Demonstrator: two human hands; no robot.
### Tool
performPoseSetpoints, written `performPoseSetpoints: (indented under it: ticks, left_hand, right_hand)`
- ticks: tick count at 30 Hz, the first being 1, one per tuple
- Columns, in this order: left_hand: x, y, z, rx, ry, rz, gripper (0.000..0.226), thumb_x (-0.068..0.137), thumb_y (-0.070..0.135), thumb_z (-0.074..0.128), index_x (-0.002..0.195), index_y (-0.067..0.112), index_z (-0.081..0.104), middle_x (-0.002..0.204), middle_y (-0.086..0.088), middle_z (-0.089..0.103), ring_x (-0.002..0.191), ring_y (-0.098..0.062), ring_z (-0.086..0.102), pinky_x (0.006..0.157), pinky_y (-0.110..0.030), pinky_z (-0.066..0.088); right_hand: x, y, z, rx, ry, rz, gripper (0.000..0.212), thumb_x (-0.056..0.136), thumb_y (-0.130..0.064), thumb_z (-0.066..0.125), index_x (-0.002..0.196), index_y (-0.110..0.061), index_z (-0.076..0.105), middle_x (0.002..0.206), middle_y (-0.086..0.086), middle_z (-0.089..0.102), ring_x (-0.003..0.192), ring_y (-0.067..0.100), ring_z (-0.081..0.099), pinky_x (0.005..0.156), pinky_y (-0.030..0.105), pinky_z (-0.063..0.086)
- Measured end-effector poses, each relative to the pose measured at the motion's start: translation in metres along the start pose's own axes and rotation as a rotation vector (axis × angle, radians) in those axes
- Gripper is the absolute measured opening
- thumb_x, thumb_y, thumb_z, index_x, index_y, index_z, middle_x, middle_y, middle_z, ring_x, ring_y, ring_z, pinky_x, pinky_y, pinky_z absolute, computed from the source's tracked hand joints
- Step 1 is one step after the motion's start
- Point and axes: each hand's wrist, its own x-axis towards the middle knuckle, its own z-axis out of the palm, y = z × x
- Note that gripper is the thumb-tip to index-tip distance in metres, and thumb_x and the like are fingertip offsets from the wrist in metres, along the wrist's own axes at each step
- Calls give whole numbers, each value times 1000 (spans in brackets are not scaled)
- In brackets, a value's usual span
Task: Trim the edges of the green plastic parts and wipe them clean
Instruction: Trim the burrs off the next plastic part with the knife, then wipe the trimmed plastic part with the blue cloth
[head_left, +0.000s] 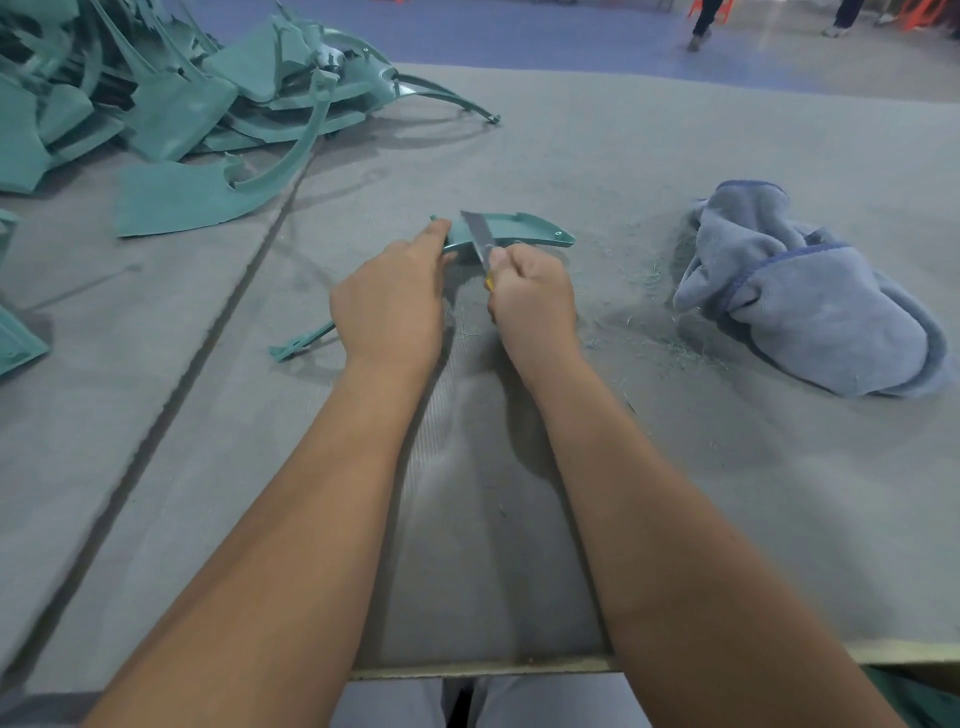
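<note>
At the table's (571, 156) middle, my left hand (389, 306) grips the green part (519, 231) while my right hand (535, 296) grips the knife (478, 234); shallow, steady strokes along the edge should trim cleanest.

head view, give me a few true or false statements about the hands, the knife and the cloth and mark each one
1. The right hand grips a knife whose blade lies against the green plastic part. True.
2. The left hand is wiping the part with the blue cloth. False: the left hand holds the part's left end, and the cloth lies crumpled on the table to the right, apart from both hands.
3. A pile of green parts sits at the far left of the table. True.
4. The table around the hands has no shavings on it. False: fine green shavings are scattered between the hands and the cloth.
</note>
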Motion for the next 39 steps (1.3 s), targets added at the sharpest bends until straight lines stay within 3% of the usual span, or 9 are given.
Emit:
performPoseSetpoints:
  ticks: [3, 6, 10, 14, 18, 22, 28, 34, 39]
  left_hand:
    - [0, -1, 0, 0, 12, -1, 37, 102, 36, 37, 138, 35, 46, 99, -10, 65, 86, -35, 62, 58, -34, 28]
    - [-1, -2, -2, -18, 26, 2, 37, 103, 37, 36, 139, 36, 47, 97, -9, 63, 83, -34, 60, 57, -34, 27]
    - [0, -2, -6, -18, 52, 16, 40, 102, 39, 38, 140, 28, 48, 94, -10, 61, 81, -33, 57, 57, -35, 25]
    - [2, -4, -9, -14, 117, 17, 44, 101, 35, 44, 139, 14, 49, 97, -13, 62, 86, -34, 55, 66, -35, 26]
    - [2, -4, -15, -23, 187, -10, 45, 101, 33, 42, 141, 13, 47, 104, -13, 63, 96, -34, 53, 75, -37, 29]
    - [0, -4, -23, -107, 240, -22, 39, 101, 30, 44, 134, 13, 54, 107, -12, 64, 98, -34, 54, 81, -41, 35]
    - [-1, 1, -30, -336, 292, 27, 30, 101, 22, 41, 123, 13, 60, 104, -8, 66, 94, -31, 57, 78, -40, 40]
    - [-2, 8, -41, -619, 321, -58, 28, 99, 27, 41, 117, 23, 63, 81, 11, 65, 74, -18, 64, 70, -37, 50]
    - [5, 6, -50, -974, 258, -195, 20, 96, 24, 48, 101, 33, 64, 75, 11, 66, 61, -9, 64, 64, -32, 51]
  right_hand:
    - [-2, -4, 0, 154, 0, 28, 41, 94, -18, 46, 55, -21, 34, 54, -3, 38, 59, 23, 37, 57, 41, 33]
    - [-3, -7, -9, 340, 213, 137, 36, 95, -22, 43, 59, -23, 39, 59, -1, 41, 60, 22, 38, 57, 40, 32]
    - [5, -4, -23, 222, 426, 235, 17, 95, -24, 39, 79, -24, 46, 76, 10, 63, 69, 27, 58, 65, 42, 47]
    - [8, -3, -27, 134, 397, 299, 9, 92, -14, 37, 98, -19, 42, 92, 12, 67, 82, 31, 62, 70, 41, 50]
    - [4, -6, -29, -34, 301, 263, 16, 86, -11, 42, 97, -18, 50, 79, -5, 56, 78, 25, 52, 57, 30, 34]
    - [-1, -8, -28, -351, 290, 85, 27, 89, -17, 52, 114, -23, 62, 118, 0, 53, 111, 20, 47, 91, 30, 29]
    - [1, -21, -35, -375, 326, -102, 26, 97, -26, 40, 100, -29, 66, 72, -8, 60, 80, 15, 56, 80, 31, 17]
    - [11, -14, -71, -749, 554, -139, 40, 85, -22, 48, 122, -34, 59, 137, -6, 46, 127, 17, 38, 97, 35, 15]
    - [11, -7, -93, -832, 682, 84, 68, 75, -16, 43, 142, -31, 38, 154, 8, 23, 141, 26, 20, 104, 42, 13]
